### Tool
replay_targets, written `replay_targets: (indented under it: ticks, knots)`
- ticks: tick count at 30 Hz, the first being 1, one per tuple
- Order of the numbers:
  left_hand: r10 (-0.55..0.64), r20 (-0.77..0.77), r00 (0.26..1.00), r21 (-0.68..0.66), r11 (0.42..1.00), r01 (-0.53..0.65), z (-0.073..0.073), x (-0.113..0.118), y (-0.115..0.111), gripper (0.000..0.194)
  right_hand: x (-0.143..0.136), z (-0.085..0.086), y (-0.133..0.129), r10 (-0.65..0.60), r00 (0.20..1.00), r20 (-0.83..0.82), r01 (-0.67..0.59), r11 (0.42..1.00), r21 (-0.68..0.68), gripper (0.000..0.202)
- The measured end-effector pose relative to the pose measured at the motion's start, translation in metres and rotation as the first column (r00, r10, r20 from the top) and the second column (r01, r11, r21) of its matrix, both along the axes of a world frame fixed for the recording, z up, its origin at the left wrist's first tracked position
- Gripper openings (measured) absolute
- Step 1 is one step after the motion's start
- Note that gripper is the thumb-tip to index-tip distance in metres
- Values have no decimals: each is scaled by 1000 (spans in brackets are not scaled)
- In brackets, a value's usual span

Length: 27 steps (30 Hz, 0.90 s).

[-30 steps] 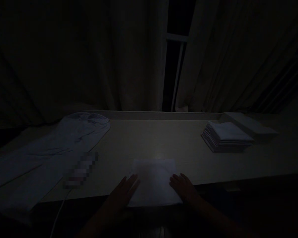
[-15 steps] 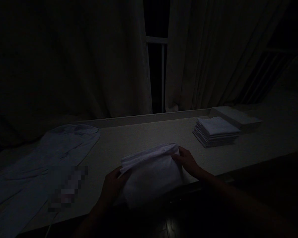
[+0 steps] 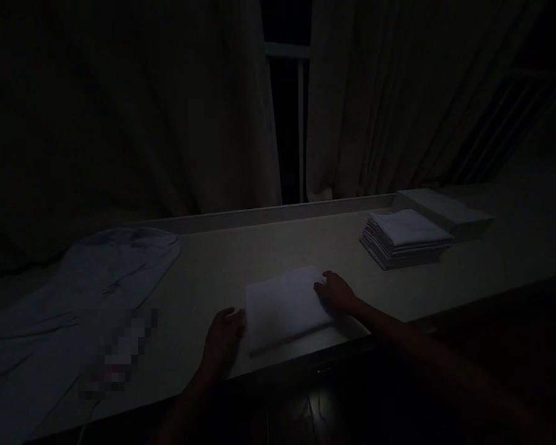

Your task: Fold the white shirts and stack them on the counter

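Note:
A folded white cloth (image 3: 285, 309) lies flat near the front edge of the table, square in outline. At its left side is my left hand (image 3: 223, 334), thumb and fingers apart, the fingertips close to the cloth's edge; whether they touch it is hard to see. My right hand (image 3: 337, 292) grips the cloth by its right edge, the thumb over the top. Behind it to the right stands a neat stack of folded white cloths (image 3: 408, 238). Dim light hides the finer detail of the fingers.
On the left, a loose pale garment (image 3: 115, 259) spreads over the table (image 3: 213, 259), beside a blurred-out item with a white cord (image 3: 88, 420). A low pale box (image 3: 445, 207) sits beyond the stack. Curtains (image 3: 189, 123) hang behind the raised back ledge (image 3: 269, 215).
The cloth was held up and tilted between both hands; now it lies flat on the table. My left hand has come away from holding it, while the right stays at its right side.

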<state>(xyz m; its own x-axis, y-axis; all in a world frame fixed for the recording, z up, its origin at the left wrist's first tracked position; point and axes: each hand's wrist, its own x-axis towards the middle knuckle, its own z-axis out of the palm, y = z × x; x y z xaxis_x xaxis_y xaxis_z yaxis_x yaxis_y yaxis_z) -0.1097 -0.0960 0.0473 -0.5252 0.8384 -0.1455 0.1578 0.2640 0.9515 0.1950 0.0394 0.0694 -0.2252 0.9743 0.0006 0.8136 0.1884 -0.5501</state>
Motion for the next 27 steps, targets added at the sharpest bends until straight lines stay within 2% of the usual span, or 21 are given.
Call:
replay_targets:
  ticks: [2, 3, 4, 6, 8, 9, 10, 11, 12, 15, 17, 19, 21, 23, 25, 27]
  knots:
    - [-31, -186, 982, 0, 1000, 31, -11, 6, -22, 72, 3, -4, -11, 41, 998, 38, -46, 987, 155, 54]
    - [-55, -321, 945, 35, 997, 70, -15, 10, -32, 72, 3, -6, -18, 75, 996, 54, -86, 971, 225, 53]
    - [-77, -472, 878, 86, 987, 133, -18, 15, -40, 70, 1, -7, -26, 115, 990, 79, -133, 950, 284, 52]
    - [-122, -748, 652, 135, 934, 330, -19, 28, -49, 62, -5, -9, -42, 196, 969, 148, -238, 901, 363, 52]
    - [-179, -909, 376, 36, 866, 499, -17, 42, -48, 56, -15, -12, -58, 257, 944, 206, -321, 857, 403, 53]
    - [-204, -943, 264, -33, 844, 535, -17, 48, -44, 56, -20, -13, -64, 277, 934, 225, -349, 842, 413, 55]
    - [-228, -956, 184, -94, 832, 546, -17, 52, -40, 57, -24, -16, -68, 285, 929, 237, -362, 834, 417, 56]
    - [-250, -959, 135, -140, 829, 542, -19, 55, -34, 58, -26, -19, -71, 282, 929, 241, -360, 837, 411, 56]
    - [-266, -957, 117, -168, 834, 526, -22, 56, -29, 60, -27, -23, -72, 271, 933, 237, -347, 850, 396, 56]
    - [-295, -945, 143, -196, 858, 474, -34, 52, -16, 65, -19, -39, -66, 225, 960, 165, -269, 903, 335, 52]
    - [-303, -939, 161, -195, 859, 473, -40, 48, -12, 67, -6, -48, -60, 180, 983, 35, -182, 932, 315, 51]
    - [-306, -936, 175, -189, 853, 486, -43, 45, -11, 67, 7, -55, -55, 94, 979, -179, -42, 961, 274, 54]
    - [-324, -925, 197, -192, 849, 493, -44, 42, -11, 67, 21, -57, -52, -36, 903, -428, 118, 979, 166, 55]
    - [-365, -903, 227, -213, 839, 501, -46, 36, -11, 65, 34, -59, -49, -195, 766, -612, 268, 963, 28, 50]
    - [-385, -883, 269, -209, 834, 510, -45, 26, -6, 60, 44, -61, -48, -319, 657, -684, 372, 925, -75, 43]
    - [-370, -882, 292, -173, 831, 529, -38, 14, 4, 54, 52, -63, -49, -373, 623, -688, 415, 903, -113, 36]
